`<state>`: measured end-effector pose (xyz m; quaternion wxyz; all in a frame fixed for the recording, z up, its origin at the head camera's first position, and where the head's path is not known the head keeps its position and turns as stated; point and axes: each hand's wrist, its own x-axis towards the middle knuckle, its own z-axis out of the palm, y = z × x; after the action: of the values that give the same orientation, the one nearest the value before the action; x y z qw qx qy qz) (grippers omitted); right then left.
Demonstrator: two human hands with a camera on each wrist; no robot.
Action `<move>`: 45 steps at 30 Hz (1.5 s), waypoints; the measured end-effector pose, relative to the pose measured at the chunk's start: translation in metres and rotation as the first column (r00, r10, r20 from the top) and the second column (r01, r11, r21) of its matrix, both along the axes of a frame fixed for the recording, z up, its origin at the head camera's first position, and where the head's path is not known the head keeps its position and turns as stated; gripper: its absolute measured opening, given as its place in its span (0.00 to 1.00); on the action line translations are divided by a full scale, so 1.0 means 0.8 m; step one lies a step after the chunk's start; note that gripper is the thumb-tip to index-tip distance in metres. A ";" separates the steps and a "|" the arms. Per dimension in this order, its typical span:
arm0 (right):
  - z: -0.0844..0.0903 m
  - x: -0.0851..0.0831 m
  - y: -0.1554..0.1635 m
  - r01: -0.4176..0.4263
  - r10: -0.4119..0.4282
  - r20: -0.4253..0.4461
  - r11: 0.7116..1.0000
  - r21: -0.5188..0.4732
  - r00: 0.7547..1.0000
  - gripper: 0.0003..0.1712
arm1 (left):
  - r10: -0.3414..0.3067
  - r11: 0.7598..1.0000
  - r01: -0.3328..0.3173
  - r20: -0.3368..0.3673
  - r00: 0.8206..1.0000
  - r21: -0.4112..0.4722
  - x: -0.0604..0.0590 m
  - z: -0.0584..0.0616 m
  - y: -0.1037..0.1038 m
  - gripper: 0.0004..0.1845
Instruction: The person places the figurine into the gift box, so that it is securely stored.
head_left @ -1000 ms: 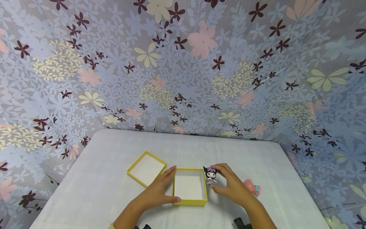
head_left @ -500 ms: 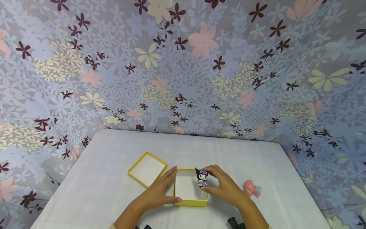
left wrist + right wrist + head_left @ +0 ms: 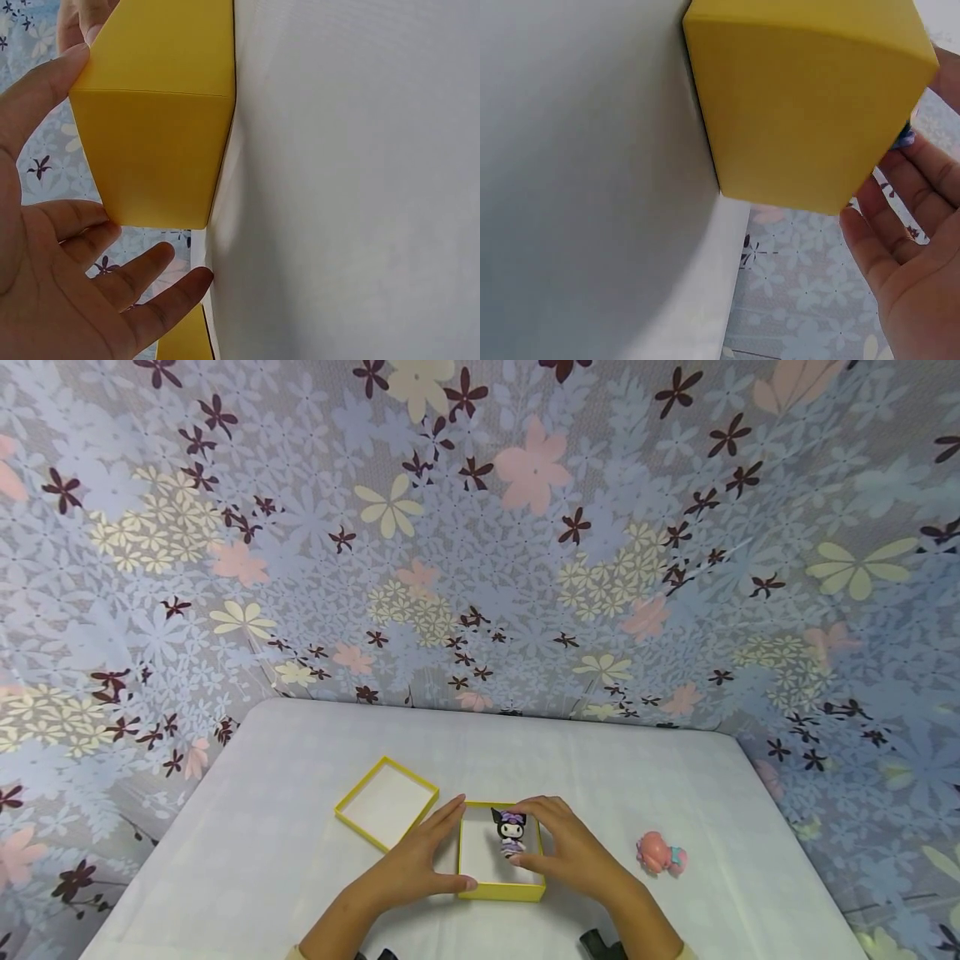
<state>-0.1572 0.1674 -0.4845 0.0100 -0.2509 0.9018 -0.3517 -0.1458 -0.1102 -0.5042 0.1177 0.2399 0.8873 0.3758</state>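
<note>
A yellow open box (image 3: 501,890) with a white inside sits on the white table near its front edge; its outer walls fill the left wrist view (image 3: 161,112) and the right wrist view (image 3: 802,97). My left hand (image 3: 420,860) lies with straight fingers against the box's left wall, thumb at the front corner (image 3: 45,82). My right hand (image 3: 558,852) pinches a small black-and-purple figurine (image 3: 510,832) and holds it over the inside of the box. In the right wrist view only a sliver of the figurine (image 3: 904,138) shows past the box edge.
The box's yellow lid (image 3: 386,802) lies open side up just left of the box. A pink figurine (image 3: 660,852) lies on the table to the right. A flowered cloth (image 3: 480,543) rises behind and beside the white table (image 3: 262,827).
My right hand has carried the black-and-purple figurine leftward, from beside the box's right wall to over its inside. The left hand has stayed against the box.
</note>
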 end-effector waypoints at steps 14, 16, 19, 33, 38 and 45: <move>-0.006 -0.004 -0.022 -0.036 0.038 -0.033 0.998 0.042 0.999 0.37 | -0.010 1.000 0.010 0.009 1.000 0.011 -0.001 0.001 0.000 0.57; -0.008 -0.005 -0.024 -0.041 0.043 -0.035 0.997 0.060 0.998 0.38 | -0.011 1.000 0.011 0.016 1.000 0.013 -0.001 0.000 -0.001 0.57; -0.010 -0.006 -0.027 -0.047 0.049 -0.033 0.996 0.081 0.998 0.37 | -0.013 1.000 0.012 0.027 1.000 0.020 -0.001 0.001 -0.001 0.57; -0.014 -0.007 -0.045 -0.076 0.086 -0.034 0.973 0.218 0.996 0.35 | -0.032 0.999 0.032 0.003 0.999 0.017 0.000 -0.002 -0.001 0.55; -0.013 -0.004 -0.048 -0.071 0.089 -0.053 0.959 0.275 0.995 0.35 | -0.032 0.999 0.032 -0.004 0.999 0.019 -0.001 -0.004 -0.001 0.56; -0.011 -0.005 -0.052 -0.065 0.082 -0.044 0.951 0.302 0.996 0.37 | -0.028 1.000 0.028 -0.006 1.000 0.010 -0.002 -0.005 -0.001 0.56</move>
<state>-0.1611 0.1260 -0.4930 0.0357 -0.2896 0.9348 -0.2026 -0.1477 -0.1110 -0.5081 0.1191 0.2542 0.8823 0.3778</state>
